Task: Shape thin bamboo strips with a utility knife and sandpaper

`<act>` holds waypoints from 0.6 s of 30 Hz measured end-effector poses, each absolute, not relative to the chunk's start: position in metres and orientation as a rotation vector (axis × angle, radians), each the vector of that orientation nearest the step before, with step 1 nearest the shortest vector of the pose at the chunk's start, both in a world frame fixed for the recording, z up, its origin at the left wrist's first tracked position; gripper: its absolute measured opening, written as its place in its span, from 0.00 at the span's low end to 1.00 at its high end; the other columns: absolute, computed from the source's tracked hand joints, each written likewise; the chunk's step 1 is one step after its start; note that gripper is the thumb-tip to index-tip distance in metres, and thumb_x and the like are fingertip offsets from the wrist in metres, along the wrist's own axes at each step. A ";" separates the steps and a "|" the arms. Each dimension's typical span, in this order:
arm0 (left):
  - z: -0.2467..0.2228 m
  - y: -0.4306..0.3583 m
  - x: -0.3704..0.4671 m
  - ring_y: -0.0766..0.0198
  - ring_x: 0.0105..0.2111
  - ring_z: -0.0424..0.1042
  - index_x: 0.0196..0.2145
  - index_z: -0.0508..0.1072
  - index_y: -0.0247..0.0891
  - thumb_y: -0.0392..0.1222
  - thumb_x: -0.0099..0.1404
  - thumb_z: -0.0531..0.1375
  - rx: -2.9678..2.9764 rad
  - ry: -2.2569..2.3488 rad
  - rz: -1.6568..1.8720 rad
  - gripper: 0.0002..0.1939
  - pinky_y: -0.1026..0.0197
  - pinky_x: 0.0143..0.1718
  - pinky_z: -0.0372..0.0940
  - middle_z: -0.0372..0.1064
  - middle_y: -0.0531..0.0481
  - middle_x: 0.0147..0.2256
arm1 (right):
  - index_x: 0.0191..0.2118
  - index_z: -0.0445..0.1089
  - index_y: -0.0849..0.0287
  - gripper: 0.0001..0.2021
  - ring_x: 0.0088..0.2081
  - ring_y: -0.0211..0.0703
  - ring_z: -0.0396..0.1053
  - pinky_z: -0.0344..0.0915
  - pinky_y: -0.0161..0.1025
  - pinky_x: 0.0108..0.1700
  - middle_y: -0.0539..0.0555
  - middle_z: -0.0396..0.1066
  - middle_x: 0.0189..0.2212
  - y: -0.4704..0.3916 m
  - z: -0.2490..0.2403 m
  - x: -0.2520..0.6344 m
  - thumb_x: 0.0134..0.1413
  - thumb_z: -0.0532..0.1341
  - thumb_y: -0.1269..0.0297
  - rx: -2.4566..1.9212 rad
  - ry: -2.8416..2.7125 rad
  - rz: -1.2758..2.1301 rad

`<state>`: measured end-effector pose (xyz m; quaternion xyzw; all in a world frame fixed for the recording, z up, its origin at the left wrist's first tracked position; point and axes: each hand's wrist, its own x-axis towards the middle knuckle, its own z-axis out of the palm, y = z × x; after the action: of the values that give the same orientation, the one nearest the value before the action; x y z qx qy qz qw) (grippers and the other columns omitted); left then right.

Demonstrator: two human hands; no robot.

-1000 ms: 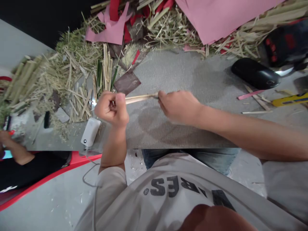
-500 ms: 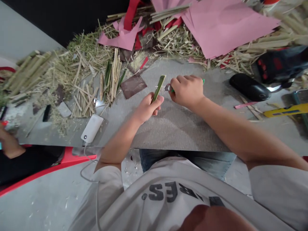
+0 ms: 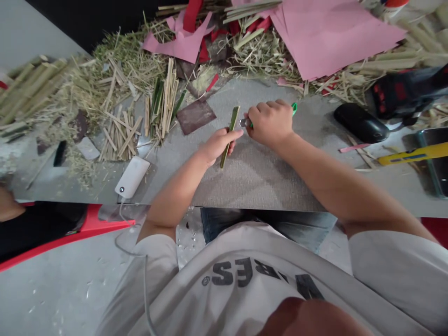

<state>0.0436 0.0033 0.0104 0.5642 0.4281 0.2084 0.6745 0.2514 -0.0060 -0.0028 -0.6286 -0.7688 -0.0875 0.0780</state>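
A narrow green bamboo strip (image 3: 234,117) is pinched in my left hand (image 3: 221,143), its upper end sticking up past the fingers and its lower end showing below them. My right hand (image 3: 271,121) is wrapped round a utility knife (image 3: 294,109) with a green handle. The short metal blade points left, close beside the strip; whether it touches I cannot tell. Most of the handle is hidden in my fist. Left of my hands lie a brown sandpaper square (image 3: 196,116) and a bundle of thin split sticks (image 3: 167,105).
Shavings (image 3: 129,65) and pink paper (image 3: 329,37) line the back of the table. A white power bank (image 3: 133,177) with a cable lies left. To the right are a black mouse (image 3: 360,122), a yellow knife (image 3: 413,154) and a phone (image 3: 436,172). Another person's arm (image 3: 9,205) is at far left.
The bamboo strip has been turned more edge-on and now also shows below my left hand. My right hand has shifted slightly left, with more of the green handle end visible. The view moved a little.
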 end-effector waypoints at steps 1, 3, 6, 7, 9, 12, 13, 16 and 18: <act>0.011 0.002 0.045 0.67 0.23 0.64 0.26 0.67 0.39 0.54 0.75 0.67 1.311 0.956 0.455 0.24 0.59 0.30 0.60 0.64 0.52 0.24 | 0.49 0.80 0.64 0.19 0.44 0.60 0.76 0.57 0.50 0.44 0.68 0.81 0.43 -0.007 -0.003 0.251 0.76 0.53 0.62 -1.878 -2.304 -0.260; 0.010 -0.002 0.048 0.68 0.23 0.65 0.23 0.66 0.39 0.52 0.76 0.66 1.373 0.951 0.437 0.25 0.59 0.31 0.59 0.64 0.50 0.22 | 0.48 0.80 0.64 0.19 0.44 0.60 0.76 0.57 0.50 0.45 0.68 0.81 0.42 -0.008 -0.004 0.250 0.77 0.53 0.62 -1.877 -2.289 -0.256; 0.003 -0.005 0.053 0.69 0.21 0.58 0.23 0.63 0.41 0.48 0.77 0.65 1.320 1.032 0.476 0.25 0.58 0.28 0.53 0.58 0.54 0.20 | 0.47 0.80 0.63 0.19 0.43 0.58 0.75 0.58 0.49 0.45 0.67 0.81 0.43 -0.011 -0.004 0.248 0.78 0.52 0.62 -1.880 -2.257 -0.235; 0.001 -0.006 0.055 0.69 0.20 0.55 0.23 0.60 0.42 0.48 0.77 0.65 1.315 1.083 0.503 0.26 0.58 0.27 0.50 0.54 0.56 0.20 | 0.47 0.80 0.63 0.19 0.43 0.58 0.76 0.58 0.49 0.45 0.67 0.82 0.43 -0.012 -0.003 0.247 0.78 0.52 0.62 -1.881 -2.253 -0.214; -0.005 -0.009 0.058 0.68 0.21 0.51 0.23 0.56 0.42 0.51 0.77 0.65 1.408 1.187 0.571 0.29 0.57 0.27 0.45 0.49 0.56 0.20 | 0.47 0.80 0.63 0.20 0.44 0.58 0.76 0.59 0.49 0.46 0.68 0.82 0.43 -0.014 -0.002 0.245 0.79 0.50 0.63 -1.887 -2.244 -0.166; -0.007 -0.014 0.062 0.66 0.22 0.52 0.21 0.54 0.41 0.56 0.79 0.62 1.673 1.292 0.659 0.33 0.55 0.29 0.44 0.49 0.54 0.20 | 0.49 0.80 0.66 0.20 0.46 0.61 0.78 0.61 0.50 0.47 0.71 0.82 0.45 -0.014 -0.001 0.243 0.79 0.51 0.65 -1.925 -2.214 -0.081; -0.006 -0.016 0.063 0.66 0.23 0.52 0.21 0.54 0.42 0.56 0.79 0.62 1.729 1.314 0.656 0.33 0.54 0.29 0.44 0.50 0.54 0.20 | 0.50 0.80 0.67 0.19 0.46 0.62 0.79 0.62 0.50 0.47 0.72 0.82 0.46 -0.014 0.000 0.243 0.78 0.52 0.65 -1.956 -2.201 -0.051; -0.003 -0.017 0.067 0.66 0.22 0.49 0.21 0.51 0.42 0.49 0.76 0.65 1.778 1.368 0.596 0.32 0.53 0.29 0.42 0.48 0.55 0.20 | 0.54 0.80 0.69 0.17 0.48 0.62 0.80 0.63 0.49 0.46 0.73 0.82 0.50 -0.008 0.002 0.242 0.74 0.56 0.67 -2.052 -2.199 0.070; -0.003 -0.013 0.070 0.67 0.23 0.47 0.21 0.50 0.42 0.38 0.71 0.66 1.764 1.425 0.595 0.30 0.53 0.30 0.41 0.46 0.56 0.21 | 0.55 0.81 0.68 0.17 0.48 0.62 0.80 0.63 0.48 0.46 0.73 0.82 0.51 -0.001 0.005 0.242 0.74 0.58 0.67 -2.080 -2.216 0.083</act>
<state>0.0696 -0.0135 -0.0032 0.6933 0.5603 0.2339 0.3882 0.2418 -0.0007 0.0055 -0.6831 -0.7280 0.0273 0.0506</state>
